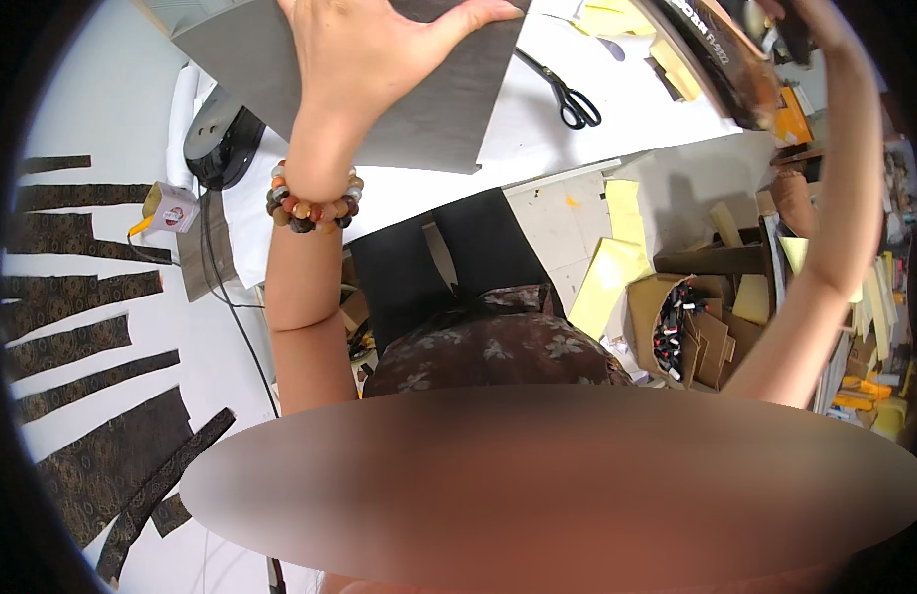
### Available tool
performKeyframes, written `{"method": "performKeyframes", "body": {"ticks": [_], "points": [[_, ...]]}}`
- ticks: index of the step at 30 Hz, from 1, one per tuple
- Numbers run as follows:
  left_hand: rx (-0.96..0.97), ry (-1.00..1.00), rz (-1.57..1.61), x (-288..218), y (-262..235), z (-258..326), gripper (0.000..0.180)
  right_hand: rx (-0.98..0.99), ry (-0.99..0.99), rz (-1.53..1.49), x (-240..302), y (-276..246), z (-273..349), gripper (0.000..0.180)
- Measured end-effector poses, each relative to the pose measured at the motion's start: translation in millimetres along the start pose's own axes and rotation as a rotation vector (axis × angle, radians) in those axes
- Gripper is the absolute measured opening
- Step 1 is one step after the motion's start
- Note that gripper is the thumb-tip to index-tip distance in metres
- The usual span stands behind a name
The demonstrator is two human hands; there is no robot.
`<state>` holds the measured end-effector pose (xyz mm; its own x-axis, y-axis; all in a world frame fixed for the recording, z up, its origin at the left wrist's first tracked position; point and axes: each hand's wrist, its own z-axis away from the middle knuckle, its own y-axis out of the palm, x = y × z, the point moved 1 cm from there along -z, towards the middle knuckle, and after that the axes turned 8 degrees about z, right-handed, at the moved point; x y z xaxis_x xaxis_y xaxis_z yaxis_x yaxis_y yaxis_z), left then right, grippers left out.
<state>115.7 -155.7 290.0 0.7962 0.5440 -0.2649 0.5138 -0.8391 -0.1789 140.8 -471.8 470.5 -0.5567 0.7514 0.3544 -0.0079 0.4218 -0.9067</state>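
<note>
My left hand (354, 45) lies on a large dark grey sheet (419, 114), its thumb stretched out to the right. Its other fingers are cut off by the top edge, and bead bracelets (315, 203) ring the wrist. Black-handled scissors (577, 107) rest on the white tabletop just right of the sheet. Up at the top right, my right hand (800, 15) is near a dark thing I cannot make out; its fingers are mostly out of view. Left of that hand, a long dark box-shaped object (706, 54) with pale lettering stands at a slant.
Strips of dark patterned material (92, 297) hang on the white surface at left. Near them are a black rounded device (224, 144) with a cable and a small cup (169, 210). Yellow sheets (617, 262) and an open carton (648, 307) of dark items lie below the table's edge.
</note>
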Motion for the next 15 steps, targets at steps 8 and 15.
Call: {"method": "performKeyframes", "body": {"ticks": [8, 15], "points": [[0.185, 0.06, -0.121, 1, -13, -6, 0.018, -0.754, -0.102, -0.839, -37, 161, 28, 0.042], [0.113, 0.088, -0.095, 10, -11, -2, 0.018, -0.911, 0.025, -0.795, -2, 176, 20, 0.037]]}}
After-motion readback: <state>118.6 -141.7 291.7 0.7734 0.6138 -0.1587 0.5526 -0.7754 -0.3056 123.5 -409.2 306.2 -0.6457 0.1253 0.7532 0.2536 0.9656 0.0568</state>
